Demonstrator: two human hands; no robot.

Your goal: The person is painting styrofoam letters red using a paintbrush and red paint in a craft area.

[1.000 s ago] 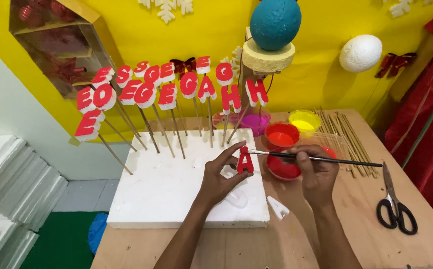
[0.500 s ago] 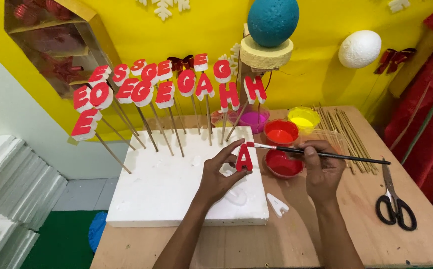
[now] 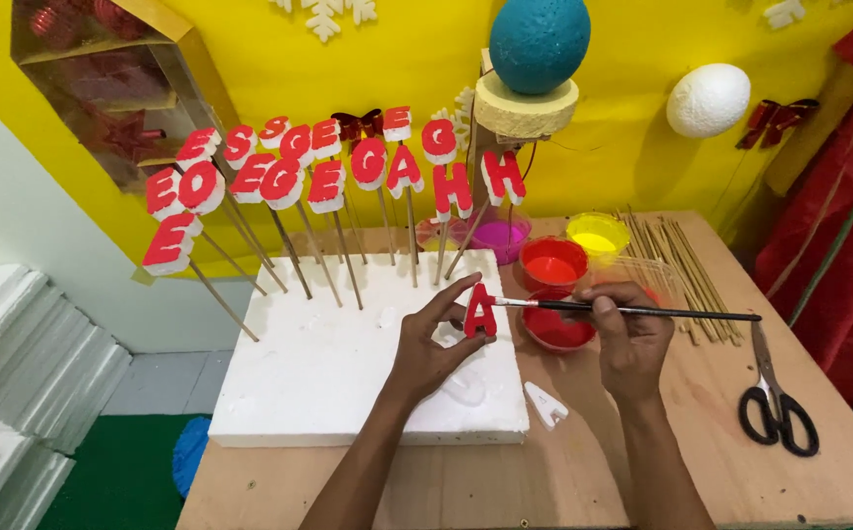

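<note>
Pinched between thumb and fingers of the left hand (image 3: pixel 436 344), a small red-painted foam letter (image 3: pixel 479 312) is held upright at frame centre, above the rough white foam block (image 3: pixel 348 363). A thin dark paintbrush (image 3: pixel 632 311) is gripped pen-fashion by the right hand (image 3: pixel 627 339), its tip laid against the letter, over the wooden bench (image 3: pixel 642 471).

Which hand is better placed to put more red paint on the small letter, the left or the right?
The right hand, probably. It holds the thin brush, whose tip touches the red foam letter, and the red paint cups sit just beside it. The left hand is busy pinching the letter above the white foam block.
</note>
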